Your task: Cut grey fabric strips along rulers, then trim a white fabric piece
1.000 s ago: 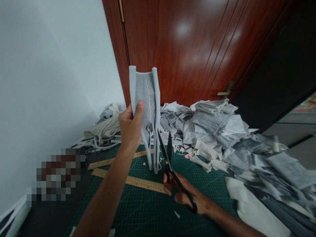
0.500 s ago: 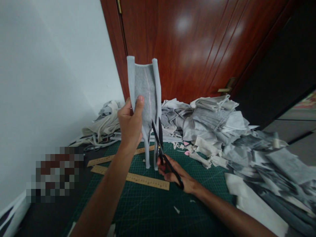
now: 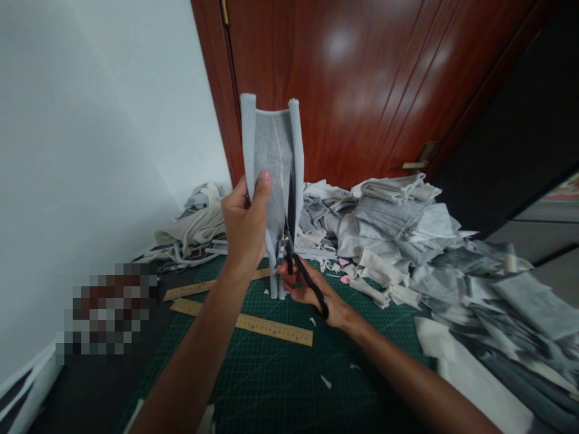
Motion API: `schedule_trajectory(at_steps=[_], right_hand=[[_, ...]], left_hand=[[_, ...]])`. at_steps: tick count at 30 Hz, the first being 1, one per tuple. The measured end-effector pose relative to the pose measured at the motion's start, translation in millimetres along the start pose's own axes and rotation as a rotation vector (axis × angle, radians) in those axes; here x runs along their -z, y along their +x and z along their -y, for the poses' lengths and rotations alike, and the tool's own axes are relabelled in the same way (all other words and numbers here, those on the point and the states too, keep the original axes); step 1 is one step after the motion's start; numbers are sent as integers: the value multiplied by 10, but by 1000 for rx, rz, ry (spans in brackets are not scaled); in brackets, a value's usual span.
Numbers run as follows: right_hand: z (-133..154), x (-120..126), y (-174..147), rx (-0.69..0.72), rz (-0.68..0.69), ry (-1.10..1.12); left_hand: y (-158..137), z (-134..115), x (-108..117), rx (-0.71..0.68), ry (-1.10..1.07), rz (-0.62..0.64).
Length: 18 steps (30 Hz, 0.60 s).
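A white wall (image 3: 90, 120) fills the left side. Low beside it, a blocked-out patch (image 3: 108, 310) hides whatever lies there, and any lettering on it. Next comes a pile of rags (image 3: 192, 226), partly covered by the left hand. Two wooden rulers, an upper one (image 3: 194, 289) and a lower one (image 3: 275, 330), lie under the left forearm, which hides part of each; their printed marks are too small to read.

The left hand (image 3: 246, 220) is clamped on the grey cloth (image 3: 271, 144), thumb in front and fingers behind, mostly out of sight. The cloth stands upright from this grip, its top end above the hand and its lower end hanging below; a pink line runs down its middle.

The right hand (image 3: 323, 284) is closed around black scissors (image 3: 304, 272), just below and right of the left hand. Their blades point up into the cloth, near its right edge; exactly how they sit against the fabric is hard to make out. The right fingers cover some of the lower end.

Farther right, scraps (image 3: 377, 271) lie on a green cutting mat (image 3: 362, 343), before a large heap of fabric (image 3: 398, 211) that runs off the right edge.
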State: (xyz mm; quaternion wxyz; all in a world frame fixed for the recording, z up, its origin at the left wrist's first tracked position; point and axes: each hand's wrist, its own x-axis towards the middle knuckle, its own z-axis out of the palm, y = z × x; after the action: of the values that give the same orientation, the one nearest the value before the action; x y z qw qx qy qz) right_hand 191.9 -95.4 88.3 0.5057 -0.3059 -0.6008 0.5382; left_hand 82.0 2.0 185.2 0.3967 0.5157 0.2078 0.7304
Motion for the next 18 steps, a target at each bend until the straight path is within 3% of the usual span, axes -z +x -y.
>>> schedule_trajectory(at_steps=[18], right_hand=[[65,102,66,16,77,-69]], left_hand=[[15,24,29,-36,13,34]])
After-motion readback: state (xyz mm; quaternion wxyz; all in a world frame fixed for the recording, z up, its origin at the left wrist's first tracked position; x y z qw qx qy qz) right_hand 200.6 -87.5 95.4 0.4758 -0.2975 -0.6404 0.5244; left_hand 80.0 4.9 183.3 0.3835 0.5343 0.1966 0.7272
